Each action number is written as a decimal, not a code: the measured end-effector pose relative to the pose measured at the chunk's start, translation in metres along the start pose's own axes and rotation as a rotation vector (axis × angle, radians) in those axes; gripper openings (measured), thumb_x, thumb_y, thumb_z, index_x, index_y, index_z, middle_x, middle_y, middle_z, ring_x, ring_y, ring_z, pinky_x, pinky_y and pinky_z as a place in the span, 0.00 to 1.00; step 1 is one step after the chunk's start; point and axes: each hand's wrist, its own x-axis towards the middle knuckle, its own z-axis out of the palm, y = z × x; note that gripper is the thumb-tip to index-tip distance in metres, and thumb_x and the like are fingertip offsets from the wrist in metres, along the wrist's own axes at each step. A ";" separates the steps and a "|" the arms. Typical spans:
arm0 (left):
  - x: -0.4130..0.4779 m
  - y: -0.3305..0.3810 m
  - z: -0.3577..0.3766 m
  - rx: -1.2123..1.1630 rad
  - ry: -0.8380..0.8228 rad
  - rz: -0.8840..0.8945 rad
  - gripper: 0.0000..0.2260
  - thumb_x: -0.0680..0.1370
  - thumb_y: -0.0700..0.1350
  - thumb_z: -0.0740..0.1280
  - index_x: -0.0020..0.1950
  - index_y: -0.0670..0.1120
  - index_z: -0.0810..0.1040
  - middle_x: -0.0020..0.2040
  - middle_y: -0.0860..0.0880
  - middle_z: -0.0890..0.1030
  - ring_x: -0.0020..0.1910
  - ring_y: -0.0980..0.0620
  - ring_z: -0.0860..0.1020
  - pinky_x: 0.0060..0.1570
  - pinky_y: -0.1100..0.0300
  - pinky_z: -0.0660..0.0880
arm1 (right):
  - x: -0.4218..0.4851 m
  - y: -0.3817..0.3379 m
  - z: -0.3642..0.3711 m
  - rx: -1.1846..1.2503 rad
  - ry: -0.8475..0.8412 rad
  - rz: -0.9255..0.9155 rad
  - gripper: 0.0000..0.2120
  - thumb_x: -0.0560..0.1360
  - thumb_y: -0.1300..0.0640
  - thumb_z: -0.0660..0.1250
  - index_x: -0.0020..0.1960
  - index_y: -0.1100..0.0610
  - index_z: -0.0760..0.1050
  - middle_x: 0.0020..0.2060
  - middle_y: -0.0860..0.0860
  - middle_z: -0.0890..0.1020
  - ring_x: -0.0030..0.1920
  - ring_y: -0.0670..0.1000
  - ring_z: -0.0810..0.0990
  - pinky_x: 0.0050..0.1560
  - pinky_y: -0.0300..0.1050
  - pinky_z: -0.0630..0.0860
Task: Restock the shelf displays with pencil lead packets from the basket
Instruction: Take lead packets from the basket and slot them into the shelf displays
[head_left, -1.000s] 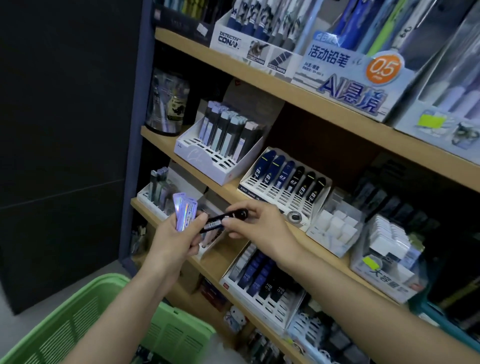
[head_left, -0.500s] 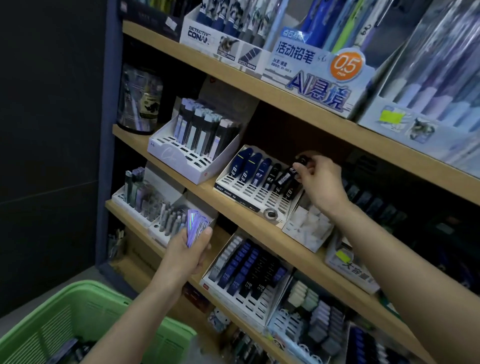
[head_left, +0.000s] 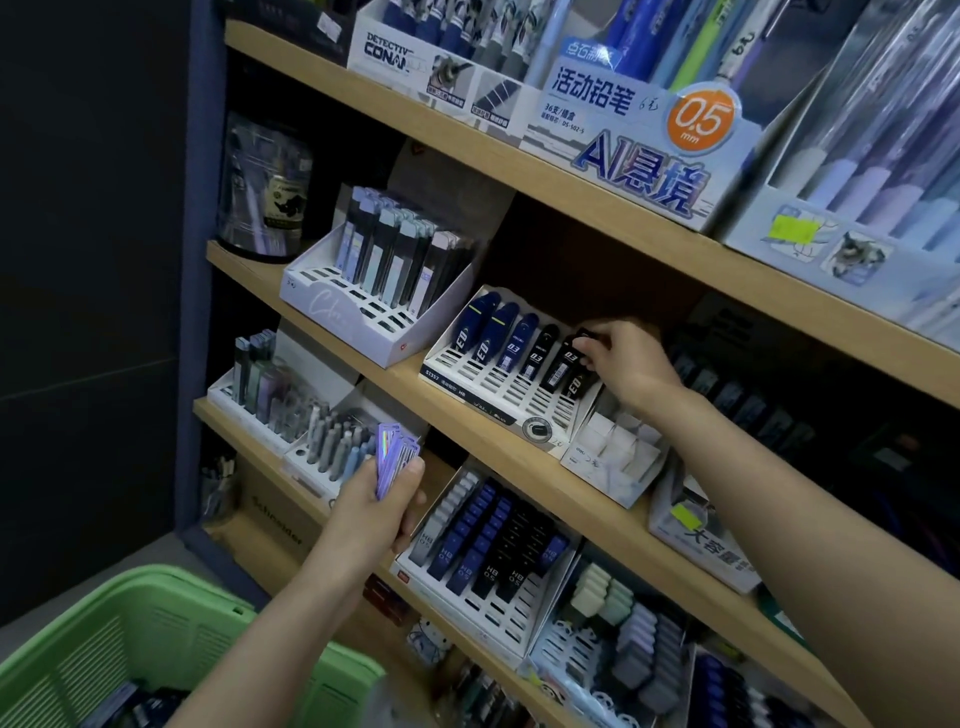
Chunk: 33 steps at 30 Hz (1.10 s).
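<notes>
My right hand (head_left: 626, 366) reaches to the second shelf and pinches the top of a black lead packet (head_left: 574, 371) standing in the rightmost slot of a white slotted display (head_left: 470, 384). That display holds a row of blue and black packets. My left hand (head_left: 376, 506) is lower down in front of the third shelf and grips a small stack of holographic purple packets (head_left: 395, 452). The green basket (head_left: 156, 639) sits at the bottom left, with a few dark packets showing inside.
Another white display with grey-blue packets (head_left: 395, 260) stands left on the second shelf. Eraser boxes (head_left: 618, 452) sit right of the black packets. A display of blue and black HB packets (head_left: 488, 545) stands on the third shelf. Pencil boxes (head_left: 639, 130) fill the top shelf.
My right hand carried the black packet from my left hand up to the second-shelf display and lowered it into the rightmost slot. My left hand stayed low with the purple stack.
</notes>
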 end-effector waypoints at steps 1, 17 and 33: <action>0.000 0.000 0.000 0.003 -0.001 -0.001 0.10 0.81 0.49 0.60 0.50 0.42 0.73 0.35 0.48 0.73 0.30 0.55 0.69 0.29 0.64 0.69 | 0.001 0.001 0.000 0.000 -0.001 0.005 0.16 0.81 0.52 0.60 0.65 0.57 0.74 0.55 0.54 0.81 0.55 0.51 0.79 0.55 0.44 0.74; 0.001 -0.002 0.002 0.022 -0.005 0.007 0.10 0.81 0.48 0.59 0.51 0.42 0.72 0.36 0.48 0.73 0.30 0.55 0.69 0.28 0.66 0.69 | -0.001 -0.002 0.010 -0.019 -0.049 -0.083 0.15 0.81 0.56 0.58 0.67 0.55 0.74 0.59 0.56 0.80 0.55 0.52 0.79 0.58 0.49 0.77; 0.004 -0.002 0.005 -0.024 -0.103 -0.016 0.14 0.80 0.51 0.59 0.49 0.40 0.71 0.34 0.49 0.69 0.26 0.58 0.65 0.24 0.69 0.63 | -0.032 -0.024 0.016 -0.259 0.218 -0.258 0.12 0.80 0.58 0.61 0.63 0.56 0.74 0.57 0.53 0.76 0.57 0.52 0.75 0.54 0.46 0.74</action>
